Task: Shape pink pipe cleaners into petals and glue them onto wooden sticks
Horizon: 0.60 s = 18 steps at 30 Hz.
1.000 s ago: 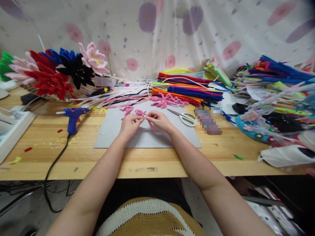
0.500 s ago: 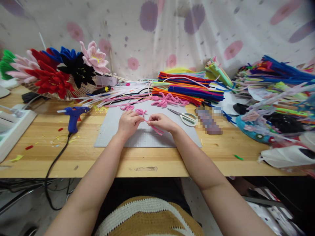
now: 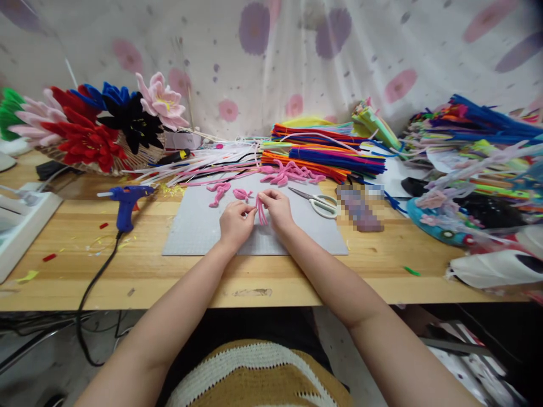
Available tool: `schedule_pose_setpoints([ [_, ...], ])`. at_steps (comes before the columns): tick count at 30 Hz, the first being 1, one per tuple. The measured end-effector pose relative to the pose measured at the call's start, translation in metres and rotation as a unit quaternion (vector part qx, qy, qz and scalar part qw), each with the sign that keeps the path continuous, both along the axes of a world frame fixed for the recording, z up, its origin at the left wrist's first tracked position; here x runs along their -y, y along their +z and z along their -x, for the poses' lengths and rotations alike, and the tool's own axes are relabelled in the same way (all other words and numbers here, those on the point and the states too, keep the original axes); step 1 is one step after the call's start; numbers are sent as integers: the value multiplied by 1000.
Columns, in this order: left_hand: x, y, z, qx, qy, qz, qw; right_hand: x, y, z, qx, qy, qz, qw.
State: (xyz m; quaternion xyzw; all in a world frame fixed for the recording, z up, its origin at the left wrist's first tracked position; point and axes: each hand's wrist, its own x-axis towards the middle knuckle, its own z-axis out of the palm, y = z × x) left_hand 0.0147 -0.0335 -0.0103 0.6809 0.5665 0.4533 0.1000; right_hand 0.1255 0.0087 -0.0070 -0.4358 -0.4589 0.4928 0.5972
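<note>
Over the grey mat (image 3: 190,232), a small bunch of pink pipe cleaners (image 3: 262,212) hangs between my two hands, its loose ends pointing down. My right hand (image 3: 276,208) pinches the bunch near its top. My left hand (image 3: 237,223) is closed, thumb and finger pressed together at the bunch's left side. Just beyond my fingers lie a pink twisted piece (image 3: 242,194) and another curled pink piece (image 3: 219,194). A pile of pink shaped pieces (image 3: 282,172) rests at the mat's far edge. Scissors (image 3: 324,206) with pale handles lie to the right.
A blue glue gun (image 3: 126,206) with its black cord stands left of the mat, near a white power strip (image 3: 29,226). Fuzzy flowers (image 3: 93,141) fill the back left. Coloured pipe cleaner bundles (image 3: 335,158) line the back. A white roll (image 3: 496,268) lies at the right.
My left hand has moved right and slightly down, uncovering the curled pink piece. My right hand has turned upward, and the pink strands now hang down between both hands.
</note>
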Motion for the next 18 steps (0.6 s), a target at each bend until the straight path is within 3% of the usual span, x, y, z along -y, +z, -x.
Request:
schedule_pose_setpoints([
  [6, -6, -7, -8, 71, -36, 127, 989, -1, -6, 5, -57, 39, 24, 997],
  [10, -9, -8, 0, 62, -88, 202, 974, -2, -10, 8, 9, 94, -5, 995],
  [13, -11, -4, 12, 42, -129, 225, 965, -4, -10, 7, 66, 92, -26, 993],
  [16, -16, 1, 22, 123, -65, 180, 974, -6, -9, 5, 107, 134, -24, 985],
  [18, -19, 3, 25, 212, -23, 156, 964, -5, -10, 5, 129, 188, -21, 974],
])
